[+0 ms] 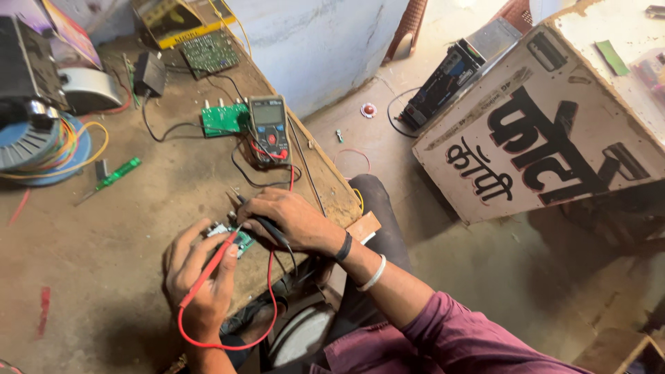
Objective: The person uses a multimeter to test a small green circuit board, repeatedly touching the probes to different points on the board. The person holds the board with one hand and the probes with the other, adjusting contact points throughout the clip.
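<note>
1. The left hand [201, 277] is pinching the red probe [208, 271] onto the small green board [235, 239], lying on the desk [104, 228].
2. The right hand [287, 220] is gripping the black probe [267, 228]; probing is underway, and the multimeter [269, 128] reading is too small to tell.

worn wooden workbench [131, 228], multimeter [269, 128], green circuit board [223, 119], green screwdriver [116, 174], wire spool [31, 142]

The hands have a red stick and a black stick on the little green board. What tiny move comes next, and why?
Probably a glance up at the meter. The left hand holds the red probe and the right hand the black probe, both tips down at the small green board, and their wires run up toward the meter.
</note>
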